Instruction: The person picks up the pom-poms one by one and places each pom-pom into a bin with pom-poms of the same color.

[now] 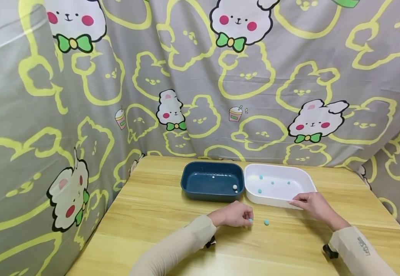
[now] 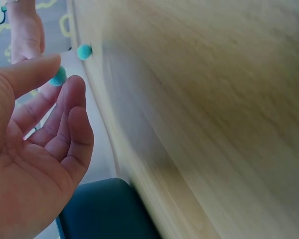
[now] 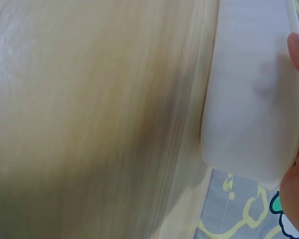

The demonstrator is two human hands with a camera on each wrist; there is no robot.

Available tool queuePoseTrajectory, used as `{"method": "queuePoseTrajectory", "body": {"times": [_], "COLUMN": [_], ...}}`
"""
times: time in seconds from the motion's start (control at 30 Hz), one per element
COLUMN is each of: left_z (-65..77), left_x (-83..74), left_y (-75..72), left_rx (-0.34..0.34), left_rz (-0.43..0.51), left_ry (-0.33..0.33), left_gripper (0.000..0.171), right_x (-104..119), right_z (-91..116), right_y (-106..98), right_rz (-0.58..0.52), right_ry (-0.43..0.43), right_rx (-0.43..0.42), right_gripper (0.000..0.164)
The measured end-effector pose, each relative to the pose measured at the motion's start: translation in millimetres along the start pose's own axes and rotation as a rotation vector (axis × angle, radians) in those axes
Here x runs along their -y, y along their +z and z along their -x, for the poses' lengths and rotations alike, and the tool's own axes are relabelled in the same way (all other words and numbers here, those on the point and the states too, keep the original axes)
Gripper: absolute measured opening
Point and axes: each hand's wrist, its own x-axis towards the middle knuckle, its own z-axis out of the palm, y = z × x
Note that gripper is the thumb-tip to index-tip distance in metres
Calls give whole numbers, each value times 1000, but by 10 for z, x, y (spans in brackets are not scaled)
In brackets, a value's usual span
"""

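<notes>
My left hand point(image 1: 233, 214) is low over the table in front of the two trays. Between its thumb and index finger it pinches a small teal ball point(image 2: 58, 76); the other fingers are bent. A second teal ball point(image 1: 266, 222) lies on the table just to the right of that hand. My right hand point(image 1: 315, 207) holds the near right rim of a white tray point(image 1: 272, 202), thumb at the rim in the right wrist view, with most of its fingers hidden there. Several small teal balls point(image 1: 261, 177) are scattered on the tray's floor.
A dark blue tray point(image 1: 210, 197) stands directly left of the white one, with a larger white ball point(image 1: 235, 187) and two smaller ones inside. Both sit toward the back of the wooden table point(image 1: 141, 214). A patterned curtain point(image 1: 200, 84) hangs behind and at the sides.
</notes>
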Motion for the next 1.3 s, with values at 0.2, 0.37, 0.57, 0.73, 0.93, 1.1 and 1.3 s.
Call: {"method": "queuePoseTrajectory", "body": {"times": [0.2,0.37,0.57,0.73,0.93,1.1,1.3], "left_z": [-9,-28,-90,-165,-229,-262,-290], "left_x": [8,23,1,-30,-70,-82,-76], "left_y": [60,82,47,-12,-107,-171,-219], "left_rx": [3,-11,-47,-115,-169,-219,-248], "left_rz": [23,19,26,29,65,108,149], "left_ry": [-3,-11,9,28,49,37,6], "left_gripper": [10,10,9,7,5,5,5], "right_x": [-22,-28,-21,-21,-29,-45,-41], "right_z": [30,45,11,-17,-27,-23,-16], "right_y": [35,53,17,0,-7,0,2], "right_rz": [-5,-22,-26,-10,-21,-22,-25], "right_ry": [15,9,4,-20,-9,2,10], "right_rx": [3,-5,-1,-20,-15,-8,3], "right_gripper": [10,10,9,8,9,9,9]}}
